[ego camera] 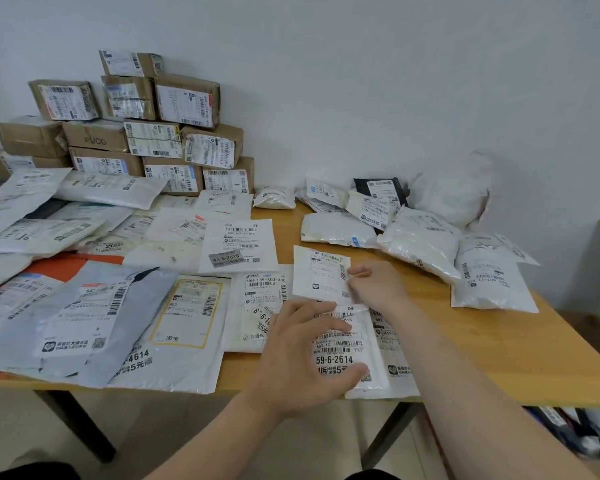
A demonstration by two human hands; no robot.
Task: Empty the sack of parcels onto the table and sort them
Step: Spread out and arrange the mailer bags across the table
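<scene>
Left hand (303,356) spread flat, pressing on white labelled parcel (340,358) at near tabletop (499,358) edge, right hand (378,285) just beyond, fingers curled, pinching right edge of small white parcel (321,275)

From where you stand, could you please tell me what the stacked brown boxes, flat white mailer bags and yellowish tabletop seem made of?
Stacked brown boxes: matte cardboard, dented corners. Flat white mailer bags: probably thin plastic film, wrinkled and shiny. Yellowish tabletop: wood-look grain, satin; solid or laminate unclear.
</scene>
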